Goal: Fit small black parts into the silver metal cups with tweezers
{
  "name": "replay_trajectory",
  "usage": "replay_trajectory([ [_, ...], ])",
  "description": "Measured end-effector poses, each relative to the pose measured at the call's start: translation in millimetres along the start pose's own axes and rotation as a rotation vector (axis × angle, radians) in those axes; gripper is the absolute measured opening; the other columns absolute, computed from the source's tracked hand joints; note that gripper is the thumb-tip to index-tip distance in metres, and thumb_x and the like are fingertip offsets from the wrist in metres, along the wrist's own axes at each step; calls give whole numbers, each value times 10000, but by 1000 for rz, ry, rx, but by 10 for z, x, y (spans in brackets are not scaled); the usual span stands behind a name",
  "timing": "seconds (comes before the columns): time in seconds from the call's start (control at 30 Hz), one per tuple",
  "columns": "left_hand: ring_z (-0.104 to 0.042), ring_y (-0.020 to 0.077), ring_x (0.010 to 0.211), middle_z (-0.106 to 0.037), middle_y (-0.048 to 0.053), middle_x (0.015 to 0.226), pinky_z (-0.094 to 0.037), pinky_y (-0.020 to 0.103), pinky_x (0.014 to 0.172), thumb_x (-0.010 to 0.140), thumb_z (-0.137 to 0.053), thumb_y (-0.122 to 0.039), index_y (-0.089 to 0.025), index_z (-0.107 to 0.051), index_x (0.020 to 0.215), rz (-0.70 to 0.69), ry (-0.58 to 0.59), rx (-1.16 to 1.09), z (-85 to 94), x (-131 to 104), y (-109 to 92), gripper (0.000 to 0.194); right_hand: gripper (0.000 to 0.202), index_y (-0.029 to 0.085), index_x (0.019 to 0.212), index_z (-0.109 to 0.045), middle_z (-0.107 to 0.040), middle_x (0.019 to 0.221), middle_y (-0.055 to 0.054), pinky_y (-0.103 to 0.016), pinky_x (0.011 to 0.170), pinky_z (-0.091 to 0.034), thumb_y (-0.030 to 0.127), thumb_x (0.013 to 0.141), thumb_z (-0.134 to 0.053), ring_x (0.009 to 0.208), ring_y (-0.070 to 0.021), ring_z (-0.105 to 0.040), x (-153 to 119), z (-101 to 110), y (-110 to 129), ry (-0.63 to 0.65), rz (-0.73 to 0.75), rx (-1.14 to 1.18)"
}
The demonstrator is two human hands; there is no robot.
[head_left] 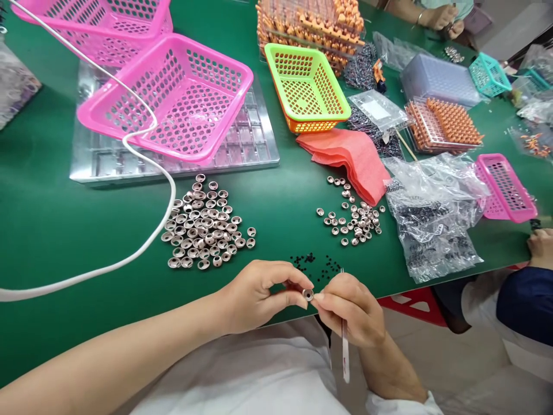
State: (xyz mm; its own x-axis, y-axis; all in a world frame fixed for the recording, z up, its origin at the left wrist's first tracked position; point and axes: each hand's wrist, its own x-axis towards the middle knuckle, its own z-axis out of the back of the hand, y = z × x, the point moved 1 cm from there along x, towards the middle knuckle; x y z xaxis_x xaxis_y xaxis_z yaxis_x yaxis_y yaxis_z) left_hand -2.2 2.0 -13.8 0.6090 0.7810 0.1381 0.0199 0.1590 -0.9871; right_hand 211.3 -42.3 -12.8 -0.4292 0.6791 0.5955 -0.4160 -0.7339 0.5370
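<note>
Fingertips of the left hand (262, 297) pinch a small round silver metal cup (307, 294) near the green table (280, 207). Beside it, the curled right hand (356, 308) grips a thin white stick (345, 354), hiding its middle.

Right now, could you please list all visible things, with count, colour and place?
Table: one, green, centre.
Baskets: at least three, pink, upper left, right.
Nested baskets: two, green inside orange, upper centre.
Tray: one, silver, under a pink basket.
Round pieces: many, silvery, two groups mid-table.
Tiny pieces: many, black, near table edge.
Cloth: count unclear, red, right of centre.
Cable: one, white, left.
Parts: many, orange, upper centre and right.
Stack: one, bluish, upper right.
Smaller baskets: two, teal, upper right.
Bags: several, clear, right.
Others' hands: at least three, right side.
Slim tool: one, whitish, lower centre.
Left hand: one, lower centre, holding a round piece.
Right hand: one, beside it, holding the tool.
</note>
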Motion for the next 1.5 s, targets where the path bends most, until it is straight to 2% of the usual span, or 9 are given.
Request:
replay_trajectory([
  [0.1, -718, 136, 699, -766, 43, 793, -576, 209, 667, 914, -703, -201, -150, -740, 968, 22, -4, -6, 0, 0, 1, 84, 339, 173, 1193, -623, -688, 852, -36, -282, 603, -565, 30, 886, -636, 703, -133, -632, -22, -2, 14, -53, -54, -5],
  [0.27, -719, 134, 695, -771, 40, 791, -571, 196, 663, 877, -725, -152, -135, -753, 950, 68, -11, -45, -12, 7, 0, 80, 350, 122, 1161, -644, -683, 853, -56, -292, 605, -555, -21, 842, -662, 721, -142, -629, -60, -1, 14, -93, -67, 22],
  [0.53, -714, 123, 720, -773, 25, 819, -561, 182, 693, 874, -726, -174, -145, -748, 945, 138, -8, -9, 21, 27, -25, 79, 406, 211, 1213, -636, -683, 853, -39, -296, 577, -560, 23, 854, -666, 696, -150, -633, -142, 9, -2, -129, -130, -2],
  [0.77, -680, 128, 736, -738, 10, 833, -543, 225, 715, 907, -677, -196, -169, -708, 948, 118, -106, 334, 220, 64, -103, 58, 441, 222, 1177, -654, -671, 857, -40, -316, 579, -543, -28, 815, -671, 698, -156, -615, -203, 34, -53, -210, -195, -22],
  [0.97, -642, 266, 918, -690, 123, 977, -549, 407, 795, 954, -495, -194, -129, -724, 1032, 137, -105, 925, 458, -7, -68, 251, 401, 198, 1188, -659, -665, 902, -64, -346, 611, -536, -9, 845, -631, 760, -182, -625, -275, 98, -93, -320, -225, -15],
  [1.13, -632, 324, 968, -683, 153, 1019, -552, 472, 854, 931, -546, -251, -117, -744, 1032, 210, -69, 1141, 562, -24, -115, 259, 316, 221, 1101, -691, -673, 884, -48, -360, 641, -526, 26, 868, -604, 751, -185, -618, -324, 135, -141, -471, -302, -38],
  [1.3, -641, 330, 1011, -690, 163, 1086, -557, 472, 867, 947, -591, -240, -98, -695, 1180, 185, 44, 1141, 406, 393, -165, 292, 216, 245, 1055, -708, -666, 905, -56, -356, 656, -521, 138, 928, -570, 814, -204, -625, -353, 101, -193, -574, -430, -10],
  [1.4, -622, 340, 1119, -671, 176, 1178, -525, 483, 949, 951, -592, -181, -102, -625, 1307, 162, 114, 1058, 306, 798, -34, 366, 256, 242, 1076, -706, -648, 1003, -87, -358, 661, -531, 270, 1005, -462, 849, -205, -620, -342, 88, -239, -590, -532, 133],
  [1.5, -632, 315, 1134, -669, 152, 1205, -526, 434, 952, 922, -648, -174, -129, -628, 1314, 153, 134, 982, 283, 1137, 156, 395, 350, 268, 1093, -706, -638, 1132, -101, -450, 831, -550, 417, 1034, -395, 1044, -250, -617, -333, 118, -299, -602, -520, 290],
])
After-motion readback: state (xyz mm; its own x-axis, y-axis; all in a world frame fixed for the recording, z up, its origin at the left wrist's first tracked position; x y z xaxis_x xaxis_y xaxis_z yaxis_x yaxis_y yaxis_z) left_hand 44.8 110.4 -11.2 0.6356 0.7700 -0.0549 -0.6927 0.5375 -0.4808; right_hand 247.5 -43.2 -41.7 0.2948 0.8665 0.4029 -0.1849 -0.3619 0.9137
